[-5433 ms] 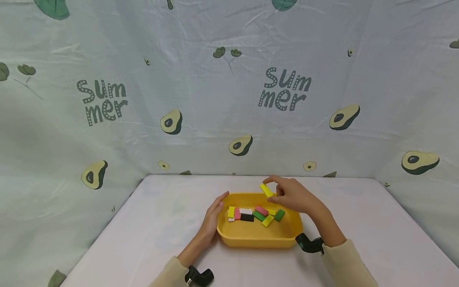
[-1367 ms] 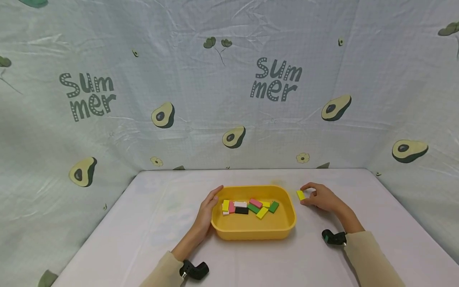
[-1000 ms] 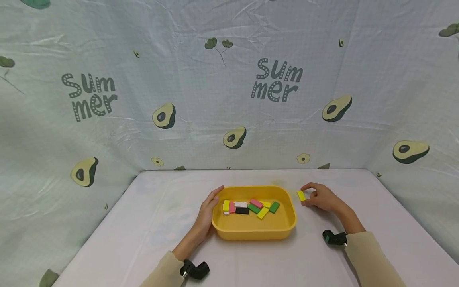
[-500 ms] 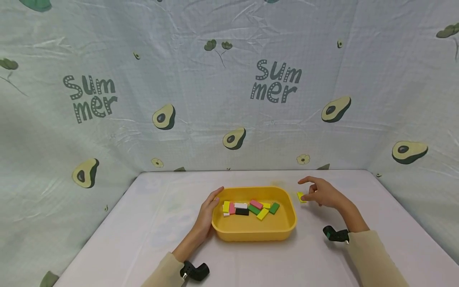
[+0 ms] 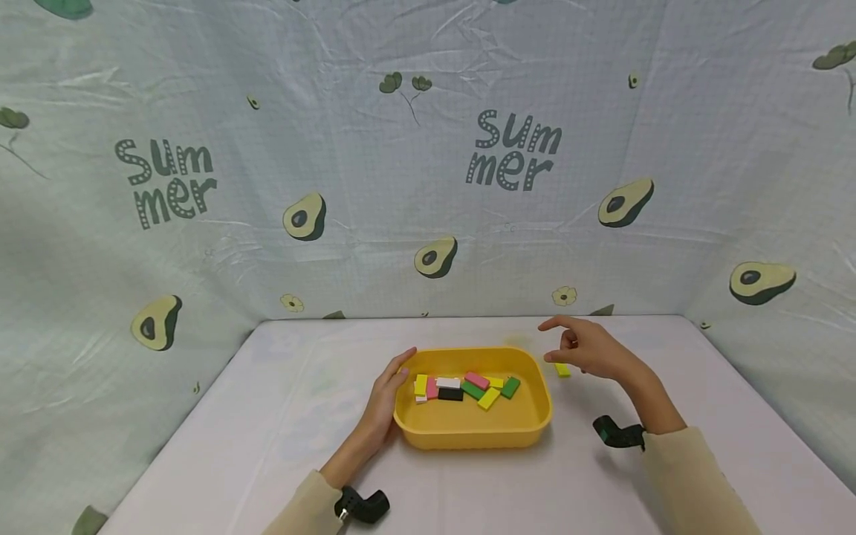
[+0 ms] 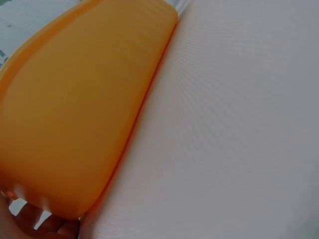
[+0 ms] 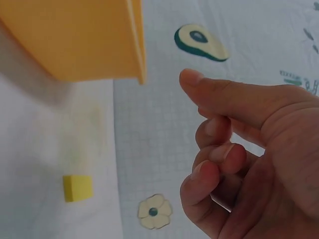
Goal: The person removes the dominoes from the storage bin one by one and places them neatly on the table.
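"What's in the right hand [image 5: 591,355]?"

"Nothing. Thumb and index finger stand wide apart, the other fingers curled toward the palm."

"So what has changed?"

"About a second ago that hand had the yellow block [image 5: 563,370] pinched. Now it has lifted off and shifted back toward the tray [image 5: 478,440], and the block lies on the white tabletop [image 5: 287,416], just beside the tray's right end. I'd take that as one block taken out and let go."

"Fully let go? The thumb partly covers it from above."

"The right wrist view shows block and fingertips well apart."

"And the left hand [image 5: 384,392]?"

"Laid along the tray's left end, touching it, fingers along the outer wall. The tray has stayed put; my guess is that hand steadies it."

"What's inside?"

"Small rectangular blocks [image 5: 475,390] in yellow, pink, white, black and green, bunched across the middle, some resting on others. The tray floor shows bare along the front."

"Edges to mind?"

"The right rim stands between the loose block and the others, so any move across must rise over it. The tabletop's far edge is near the hand, with the printed fabric [image 5: 374,282] upright behind. The easier room looks to be rightward and in front, where the tabletop runs on."
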### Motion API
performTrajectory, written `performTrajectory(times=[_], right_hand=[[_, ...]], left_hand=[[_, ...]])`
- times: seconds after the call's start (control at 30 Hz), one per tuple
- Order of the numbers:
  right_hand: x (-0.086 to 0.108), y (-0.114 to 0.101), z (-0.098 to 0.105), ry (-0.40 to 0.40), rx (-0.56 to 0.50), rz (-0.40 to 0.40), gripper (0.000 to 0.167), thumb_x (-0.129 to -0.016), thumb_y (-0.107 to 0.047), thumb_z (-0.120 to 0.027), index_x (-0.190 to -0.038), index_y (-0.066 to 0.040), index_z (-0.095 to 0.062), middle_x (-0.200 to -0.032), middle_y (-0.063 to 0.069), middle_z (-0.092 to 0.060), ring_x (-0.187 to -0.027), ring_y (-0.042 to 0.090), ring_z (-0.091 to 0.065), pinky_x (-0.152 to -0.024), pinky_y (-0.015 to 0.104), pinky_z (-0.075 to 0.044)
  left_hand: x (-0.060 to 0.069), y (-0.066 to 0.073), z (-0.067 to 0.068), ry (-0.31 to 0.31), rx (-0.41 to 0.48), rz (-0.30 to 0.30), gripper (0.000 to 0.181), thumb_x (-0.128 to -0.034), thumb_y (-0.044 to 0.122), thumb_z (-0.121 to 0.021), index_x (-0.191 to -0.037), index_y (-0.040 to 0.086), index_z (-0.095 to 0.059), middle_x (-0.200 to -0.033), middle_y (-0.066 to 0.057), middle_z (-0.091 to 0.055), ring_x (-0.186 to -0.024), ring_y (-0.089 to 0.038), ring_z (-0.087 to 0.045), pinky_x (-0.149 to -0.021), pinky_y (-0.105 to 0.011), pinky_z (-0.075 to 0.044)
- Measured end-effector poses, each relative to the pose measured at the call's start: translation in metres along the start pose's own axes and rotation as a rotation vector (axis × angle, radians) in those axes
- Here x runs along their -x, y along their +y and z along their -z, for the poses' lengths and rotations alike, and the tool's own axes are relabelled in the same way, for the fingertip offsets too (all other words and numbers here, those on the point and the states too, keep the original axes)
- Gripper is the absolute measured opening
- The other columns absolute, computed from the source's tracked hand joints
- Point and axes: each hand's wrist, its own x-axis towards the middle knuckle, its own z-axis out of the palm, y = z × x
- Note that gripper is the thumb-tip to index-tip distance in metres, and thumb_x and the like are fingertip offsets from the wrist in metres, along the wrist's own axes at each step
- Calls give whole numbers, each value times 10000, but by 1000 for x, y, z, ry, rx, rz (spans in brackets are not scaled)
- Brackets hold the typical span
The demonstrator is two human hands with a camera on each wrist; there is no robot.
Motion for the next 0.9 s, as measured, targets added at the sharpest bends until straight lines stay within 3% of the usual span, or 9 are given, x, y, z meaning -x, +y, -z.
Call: performTrajectory(times=[0.5,0.9], right_hand=[[-3,-40,-21,0,59,93,471,-940,-244,-759,-1361,-100,-605,-782,17,-600,-650,161,-519,-562,248,-481],[-11,-55,-48,-67,49,124,521,-944,-255,-751,-1402,-88,-570,-782,8,-584,-669,148,-496,-582,231,-442]], left_hand=[[1,2,0,5,-10,3,492,-1108,201,-321,-1583,109,-410,-1691,-121,-316,-1586,-350,-236,-1305,-560,-145],[1,1,0,1,-3,-6,486,-1108,190,-319,-1578,117,-421,-1688,-126,-319,-1586,-348,-239,-1306,-556,-154]])
